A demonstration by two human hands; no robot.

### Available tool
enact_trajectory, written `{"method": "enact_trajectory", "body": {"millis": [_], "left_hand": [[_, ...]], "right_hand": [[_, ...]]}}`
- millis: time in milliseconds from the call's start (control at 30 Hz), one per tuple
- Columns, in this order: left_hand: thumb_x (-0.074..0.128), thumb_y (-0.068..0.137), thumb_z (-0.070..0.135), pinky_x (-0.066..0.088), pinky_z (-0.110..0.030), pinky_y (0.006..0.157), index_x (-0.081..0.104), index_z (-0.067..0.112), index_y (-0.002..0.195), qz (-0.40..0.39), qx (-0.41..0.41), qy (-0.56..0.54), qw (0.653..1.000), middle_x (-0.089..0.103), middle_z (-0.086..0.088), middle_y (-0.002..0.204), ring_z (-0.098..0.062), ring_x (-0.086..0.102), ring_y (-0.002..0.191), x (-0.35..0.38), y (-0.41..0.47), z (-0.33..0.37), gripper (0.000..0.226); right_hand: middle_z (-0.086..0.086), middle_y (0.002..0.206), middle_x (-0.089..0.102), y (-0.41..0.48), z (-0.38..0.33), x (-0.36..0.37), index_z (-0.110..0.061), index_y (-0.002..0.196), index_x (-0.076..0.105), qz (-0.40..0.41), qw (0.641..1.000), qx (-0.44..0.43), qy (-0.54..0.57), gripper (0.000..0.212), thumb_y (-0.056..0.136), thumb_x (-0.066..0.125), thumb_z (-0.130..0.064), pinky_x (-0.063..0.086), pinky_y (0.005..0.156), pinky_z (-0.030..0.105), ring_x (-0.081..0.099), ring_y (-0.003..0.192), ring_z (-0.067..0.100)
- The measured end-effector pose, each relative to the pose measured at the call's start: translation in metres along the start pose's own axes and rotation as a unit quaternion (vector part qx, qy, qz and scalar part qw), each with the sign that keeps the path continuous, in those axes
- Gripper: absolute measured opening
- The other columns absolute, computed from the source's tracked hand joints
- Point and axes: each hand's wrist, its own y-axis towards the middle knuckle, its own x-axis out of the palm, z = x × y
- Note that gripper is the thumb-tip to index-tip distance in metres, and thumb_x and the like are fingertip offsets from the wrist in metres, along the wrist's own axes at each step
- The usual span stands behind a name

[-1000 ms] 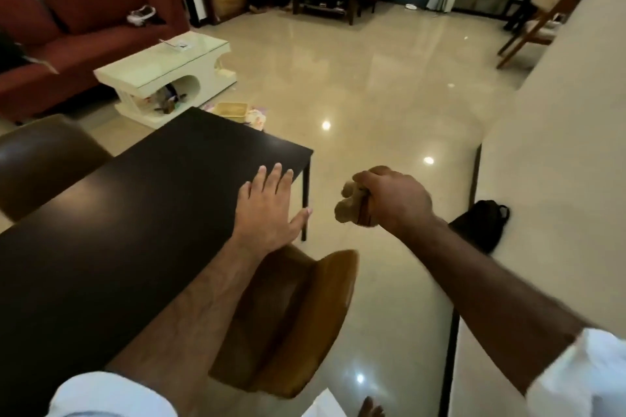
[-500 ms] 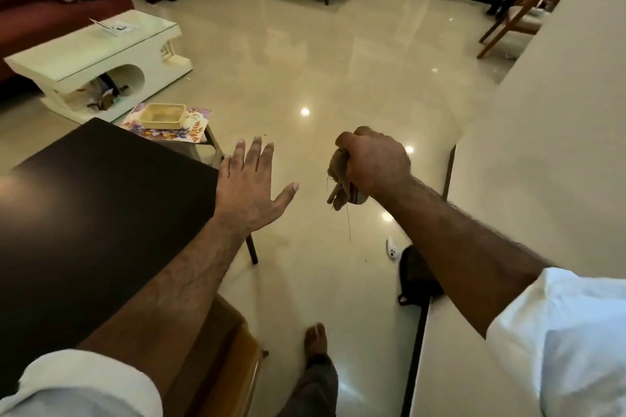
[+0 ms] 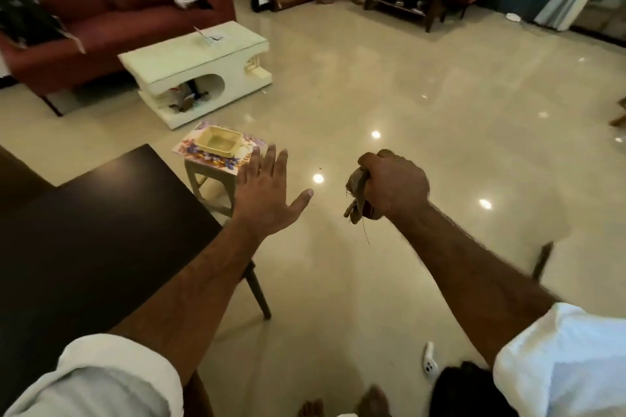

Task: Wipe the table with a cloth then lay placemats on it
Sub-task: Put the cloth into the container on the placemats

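While the right hand (image 3: 394,188) grips a balled cloth (image 3: 355,195), the left hand (image 3: 264,191) hangs spread open.

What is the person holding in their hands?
The right hand is closed around a bunched-up brownish cloth, gripping its middle, with ends hanging below. The left hand is open and holds nothing.

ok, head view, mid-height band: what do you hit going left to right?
Dark glossy table → small stool carrying a floral placemat and cream tray → open left hand → crumpled brownish cloth → right hand gripping it.
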Motion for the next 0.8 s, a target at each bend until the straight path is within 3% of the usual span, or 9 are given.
{"method": "enact_trajectory", "body": {"millis": [233, 400, 533, 733, 800], "left_hand": [[0.031, 0.095, 0.090, 0.008, -0.060, 0.137, 0.009, 0.020, 0.178, 0.011, -0.110, -0.005, 0.994, 0.007, -0.008, 0.187, -0.038, 0.003, 0.173, 0.011, 0.124, -0.014, 0.111], [0.033, 0.099, 0.089, 0.005, -0.061, 0.139, 0.001, 0.021, 0.178, -0.013, -0.194, -0.010, 0.981, -0.002, -0.005, 0.188, -0.035, -0.008, 0.173, 0.019, 0.192, -0.026, 0.109], [0.027, 0.097, 0.093, 0.007, -0.061, 0.139, -0.001, 0.021, 0.178, -0.017, -0.249, -0.015, 0.968, -0.003, -0.006, 0.188, -0.035, -0.006, 0.173, 0.035, 0.232, -0.051, 0.113], [0.025, 0.091, 0.100, 0.016, -0.060, 0.137, 0.005, 0.020, 0.178, 0.028, -0.296, -0.059, 0.953, 0.006, -0.006, 0.188, -0.035, 0.003, 0.173, 0.064, 0.298, -0.112, 0.120], [0.031, 0.083, 0.104, 0.018, -0.061, 0.137, 0.008, 0.022, 0.178, 0.023, -0.298, -0.104, 0.948, 0.010, -0.005, 0.187, -0.034, 0.008, 0.173, 0.077, 0.320, -0.138, 0.128]], "right_hand": [[0.000, 0.113, 0.071, 0.174, 0.000, 0.018, -0.028, 0.124, 0.074, -0.007, 0.994, -0.110, 0.025, 0.029, 0.100, 0.056, -0.026, 0.061, 0.085, 0.044, 0.071, 0.099, 0.034], [0.002, 0.108, 0.071, 0.274, -0.021, 0.027, -0.025, 0.119, 0.075, -0.022, 0.977, -0.208, 0.035, 0.027, 0.098, 0.060, -0.028, 0.060, 0.081, 0.042, 0.071, 0.093, 0.035], [0.004, 0.112, 0.073, 0.339, -0.056, 0.032, -0.025, 0.125, 0.076, -0.033, 0.960, -0.276, 0.043, 0.030, 0.102, 0.057, -0.031, 0.061, 0.082, 0.043, 0.072, 0.095, 0.035], [0.002, 0.111, 0.073, 0.432, -0.130, 0.064, -0.027, 0.124, 0.076, -0.059, 0.931, -0.355, 0.058, 0.028, 0.101, 0.061, -0.033, 0.046, 0.071, 0.033, 0.062, 0.086, 0.026], [0.002, 0.110, 0.073, 0.460, -0.162, 0.079, -0.026, 0.122, 0.077, -0.074, 0.924, -0.372, 0.058, 0.027, 0.101, 0.062, -0.034, 0.045, 0.071, 0.033, 0.067, 0.089, 0.028]]}}
